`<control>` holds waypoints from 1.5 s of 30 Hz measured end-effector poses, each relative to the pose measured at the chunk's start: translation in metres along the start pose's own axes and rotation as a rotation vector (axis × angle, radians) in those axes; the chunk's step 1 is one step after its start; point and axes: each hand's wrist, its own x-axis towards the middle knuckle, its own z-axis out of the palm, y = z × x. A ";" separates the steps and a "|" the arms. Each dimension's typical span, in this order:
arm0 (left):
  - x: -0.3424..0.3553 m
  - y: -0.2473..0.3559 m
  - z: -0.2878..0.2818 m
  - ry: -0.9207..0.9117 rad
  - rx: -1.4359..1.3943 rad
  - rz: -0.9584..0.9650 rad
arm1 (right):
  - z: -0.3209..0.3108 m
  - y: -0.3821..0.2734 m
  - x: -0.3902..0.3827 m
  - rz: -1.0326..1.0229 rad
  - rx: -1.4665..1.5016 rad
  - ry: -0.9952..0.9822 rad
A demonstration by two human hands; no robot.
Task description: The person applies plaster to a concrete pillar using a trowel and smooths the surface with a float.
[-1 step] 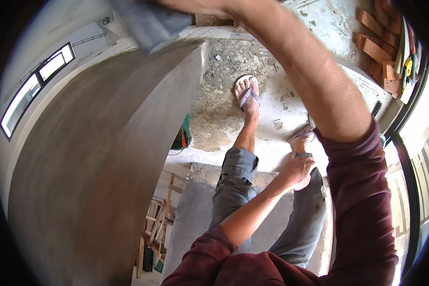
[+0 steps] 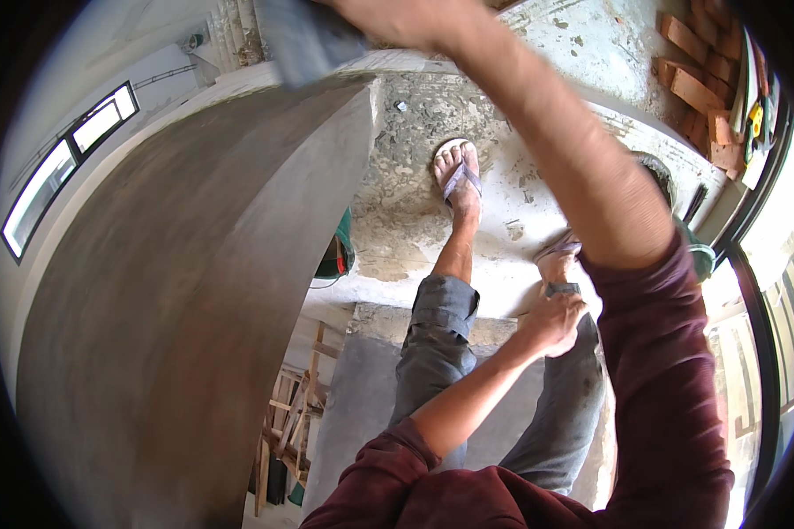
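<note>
My right hand reaches far out at the top edge, its forearm crossing the picture from the right. It is closed around a flat grey tool that looks like a plastering trowel, smeared by motion, with its grip hidden. The tool is over the far end of a large grey plastered surface; whether they touch, I cannot tell. My left hand is a fist in front of my right trouser leg, below the knee. What its fingers hold, if anything, is hidden.
My sandalled feet stand on a rough, cement-spotted ledge. Bricks are piled at the far right, near a bucket partly behind my sleeve. A green-and-red container sits beside the plastered surface. Wooden pieces lie lower down.
My right hand and the grey tool have shifted a little to the right. My upper forearm has swung left, uncovering more of the bucket. My left fist has hardly moved.
</note>
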 end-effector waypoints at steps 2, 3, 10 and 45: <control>0.000 -0.003 0.025 0.029 -0.010 0.037 | 0.047 0.075 -0.082 0.173 -0.220 0.362; -0.002 -0.005 0.041 0.045 -0.031 0.059 | 0.073 0.083 -0.109 0.045 -0.192 0.532; 0.002 -0.034 0.084 0.059 -0.124 0.148 | 0.158 0.140 -0.172 0.662 -0.092 0.545; 0.001 -0.021 0.077 0.382 0.007 0.400 | 0.153 0.080 -0.174 0.769 0.189 0.292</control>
